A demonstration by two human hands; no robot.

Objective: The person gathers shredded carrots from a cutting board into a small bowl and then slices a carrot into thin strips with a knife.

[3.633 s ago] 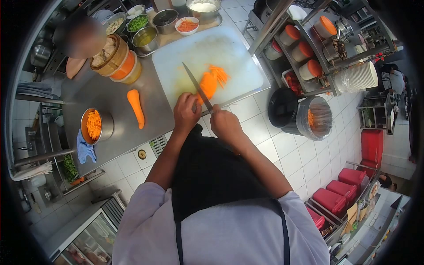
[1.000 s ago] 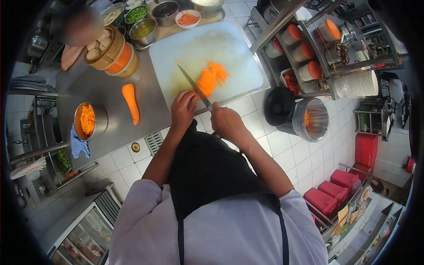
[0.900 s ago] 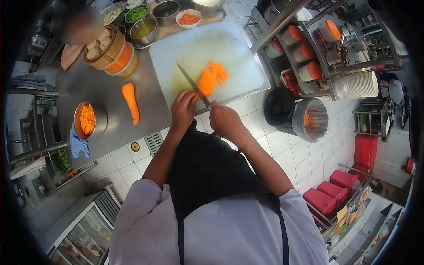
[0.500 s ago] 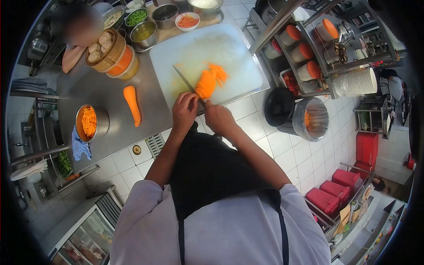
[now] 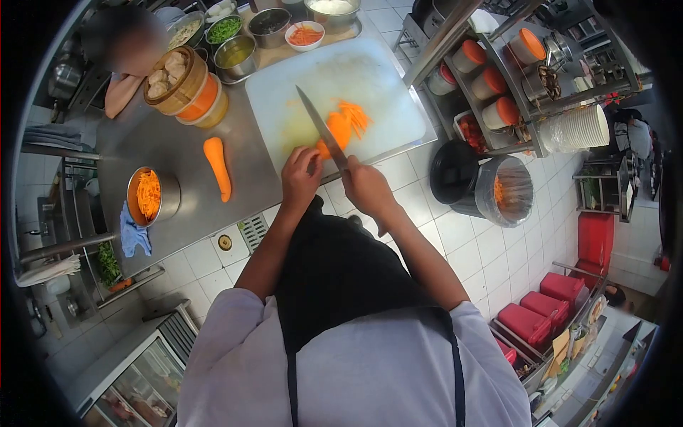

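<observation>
My right hand [image 5: 366,188] is wrapped around the handle of a kitchen knife [image 5: 318,117], whose long blade points away from me and crosses over the carrot slices [image 5: 339,130]. These overlap in a stack near the front of the white cutting board [image 5: 277,89]. The fingers of my left hand [image 5: 302,174] are curled and pressed on the near left end of the slices. Thin carrot strips [image 5: 356,116] lie just beyond the stack. A whole peeled carrot [image 5: 218,169] rests on the steel table to the left.
A metal pot of carrot strips [image 5: 148,196] and a blue cloth [image 5: 133,231] are on the left. A bamboo steamer [image 5: 181,89] and several ingredient bowls [image 5: 235,58] stand farther back. A person's arm [image 5: 122,94] is behind the steamer. A lined bin [image 5: 504,192] stands at right.
My right hand has moved right, bringing the knife from the slices' left side to over them. My left hand stays by their near end. The view has shifted slightly.
</observation>
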